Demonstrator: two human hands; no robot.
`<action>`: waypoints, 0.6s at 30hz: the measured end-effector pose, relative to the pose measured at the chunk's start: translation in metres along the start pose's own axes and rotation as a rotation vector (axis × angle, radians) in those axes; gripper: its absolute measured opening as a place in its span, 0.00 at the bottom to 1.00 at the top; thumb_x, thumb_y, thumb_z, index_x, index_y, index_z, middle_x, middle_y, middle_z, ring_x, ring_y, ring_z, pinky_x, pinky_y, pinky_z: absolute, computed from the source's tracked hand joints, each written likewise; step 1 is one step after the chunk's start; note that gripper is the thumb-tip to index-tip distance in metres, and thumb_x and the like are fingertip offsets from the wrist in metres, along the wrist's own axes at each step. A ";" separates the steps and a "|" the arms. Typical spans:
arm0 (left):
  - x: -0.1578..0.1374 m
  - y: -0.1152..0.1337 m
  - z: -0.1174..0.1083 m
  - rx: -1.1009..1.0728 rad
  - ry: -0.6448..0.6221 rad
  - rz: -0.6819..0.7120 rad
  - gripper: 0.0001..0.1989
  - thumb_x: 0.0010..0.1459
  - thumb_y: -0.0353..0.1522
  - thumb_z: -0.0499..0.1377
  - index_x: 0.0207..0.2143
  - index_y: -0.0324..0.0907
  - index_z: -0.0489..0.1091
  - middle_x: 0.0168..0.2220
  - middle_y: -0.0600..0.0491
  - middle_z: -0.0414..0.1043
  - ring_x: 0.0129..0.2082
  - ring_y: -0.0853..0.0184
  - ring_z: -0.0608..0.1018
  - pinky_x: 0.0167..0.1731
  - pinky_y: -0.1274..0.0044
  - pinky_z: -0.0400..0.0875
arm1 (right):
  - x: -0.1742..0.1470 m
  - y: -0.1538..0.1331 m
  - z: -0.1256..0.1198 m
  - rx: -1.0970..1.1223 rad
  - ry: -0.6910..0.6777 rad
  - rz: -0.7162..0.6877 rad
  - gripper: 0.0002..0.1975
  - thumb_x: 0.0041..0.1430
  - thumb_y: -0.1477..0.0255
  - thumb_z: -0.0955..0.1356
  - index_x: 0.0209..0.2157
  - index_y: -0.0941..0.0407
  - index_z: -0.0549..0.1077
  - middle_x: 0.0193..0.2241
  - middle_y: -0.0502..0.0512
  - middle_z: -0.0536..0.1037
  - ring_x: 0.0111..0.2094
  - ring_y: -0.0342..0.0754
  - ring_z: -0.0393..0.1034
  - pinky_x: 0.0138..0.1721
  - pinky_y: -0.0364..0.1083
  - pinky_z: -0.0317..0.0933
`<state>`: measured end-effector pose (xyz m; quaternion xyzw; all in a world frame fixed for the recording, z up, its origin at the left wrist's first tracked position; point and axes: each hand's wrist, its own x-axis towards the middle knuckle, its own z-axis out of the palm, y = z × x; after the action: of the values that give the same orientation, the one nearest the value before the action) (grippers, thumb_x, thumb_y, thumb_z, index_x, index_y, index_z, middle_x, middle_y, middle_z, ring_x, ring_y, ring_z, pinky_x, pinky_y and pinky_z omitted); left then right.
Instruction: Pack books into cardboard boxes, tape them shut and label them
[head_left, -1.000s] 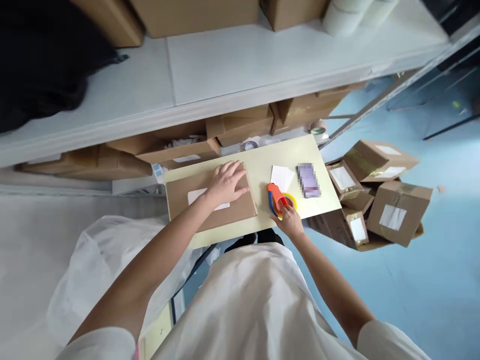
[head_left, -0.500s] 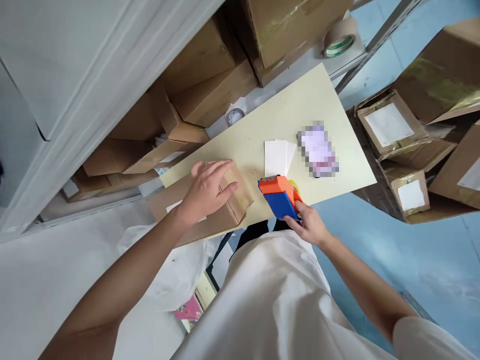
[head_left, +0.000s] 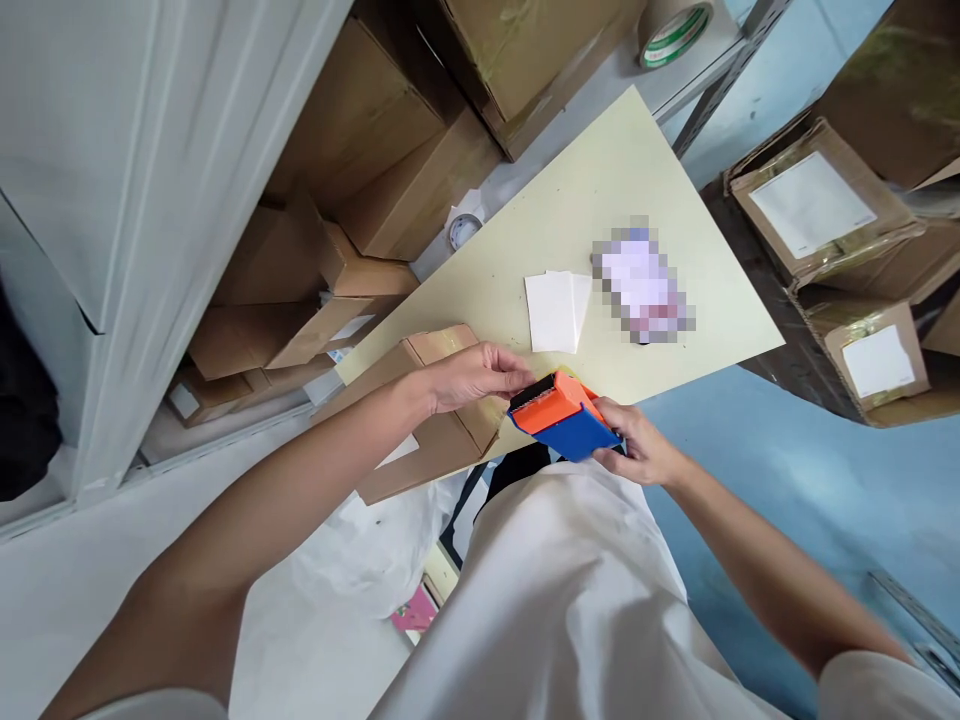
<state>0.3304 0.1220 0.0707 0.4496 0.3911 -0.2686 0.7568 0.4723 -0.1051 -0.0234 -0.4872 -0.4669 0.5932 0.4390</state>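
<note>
My right hand (head_left: 634,445) grips an orange and blue tape dispenser (head_left: 571,432) over the near edge of the table. My left hand (head_left: 480,378) reaches to the dispenser's dark front edge, with thumb and fingers pinched together there. Whatever lies between those fingertips is too small to make out. Under my left wrist, a closed cardboard box (head_left: 454,445) rests on the table, a strip of tape across its end and a white label on its side. Several white paper slips (head_left: 553,312) lie just beyond the dispenser.
The cream tabletop (head_left: 600,180) also bears a pixelated object (head_left: 643,285). Open cardboard boxes (head_left: 259,335) line the shelf behind, beside a tape roll (head_left: 465,232). A larger tape roll (head_left: 675,35) sits at the back. Labelled boxes (head_left: 814,205) stand to the right.
My left hand has come off the top of the box and moved right to the dispenser's front, its fingers now pinched. The dispenser has turned and shifted slightly right and down.
</note>
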 end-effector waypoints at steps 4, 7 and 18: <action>-0.008 -0.002 -0.003 -0.067 0.114 0.002 0.23 0.55 0.50 0.56 0.33 0.39 0.79 0.38 0.45 0.78 0.35 0.63 0.76 0.37 0.71 0.70 | 0.000 0.002 0.005 0.003 0.074 0.016 0.13 0.53 0.58 0.64 0.30 0.54 0.66 0.25 0.50 0.66 0.24 0.45 0.58 0.27 0.44 0.54; -0.010 0.002 -0.001 0.085 0.235 0.022 0.25 0.55 0.51 0.54 0.30 0.39 0.78 0.34 0.47 0.77 0.30 0.66 0.75 0.32 0.73 0.69 | 0.003 0.003 0.008 0.020 0.139 0.054 0.18 0.52 0.53 0.65 0.28 0.54 0.66 0.22 0.49 0.65 0.22 0.43 0.56 0.24 0.44 0.52; 0.016 0.044 -0.021 0.691 0.437 -0.059 0.11 0.50 0.37 0.63 0.25 0.37 0.76 0.18 0.55 0.67 0.20 0.72 0.70 0.22 0.79 0.65 | 0.040 0.001 0.013 0.509 0.309 0.271 0.23 0.51 0.50 0.69 0.25 0.58 0.69 0.18 0.47 0.66 0.19 0.39 0.58 0.20 0.40 0.54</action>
<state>0.3653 0.1598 0.0725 0.7125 0.4419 -0.3042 0.4523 0.4541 -0.0674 -0.0298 -0.5040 -0.1624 0.6629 0.5293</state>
